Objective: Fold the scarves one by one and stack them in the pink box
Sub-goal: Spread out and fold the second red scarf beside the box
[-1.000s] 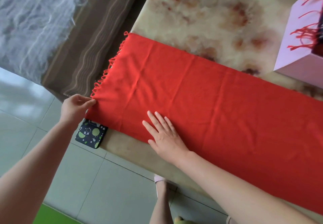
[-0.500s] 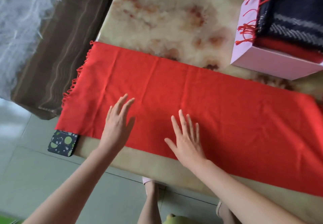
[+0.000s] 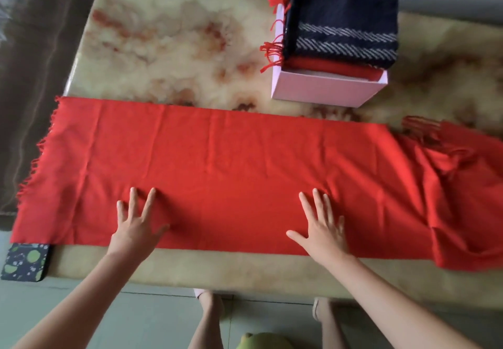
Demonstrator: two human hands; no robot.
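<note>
A long red scarf (image 3: 231,174) lies spread flat across the marbled table (image 3: 168,44), its fringed left end hanging over the table's left edge and its right end bunched in folds. My left hand (image 3: 137,226) presses flat on the scarf's near edge left of centre, fingers spread. My right hand (image 3: 322,229) lies flat on the near edge right of centre. The pink box (image 3: 324,90) stands behind the scarf at the right, holding a folded red scarf (image 3: 329,67) with a folded dark striped scarf (image 3: 343,25) on top.
A dark case with green dots (image 3: 24,261) lies at the table's near left corner, partly under the scarf. A brown sofa (image 3: 35,49) runs along the left. My legs and feet show below the table edge on the tiled floor (image 3: 152,318).
My left hand let go of the scarf's fringed corner and came flat onto the cloth. Both hands have slid to the right along the near edge, now farther apart.
</note>
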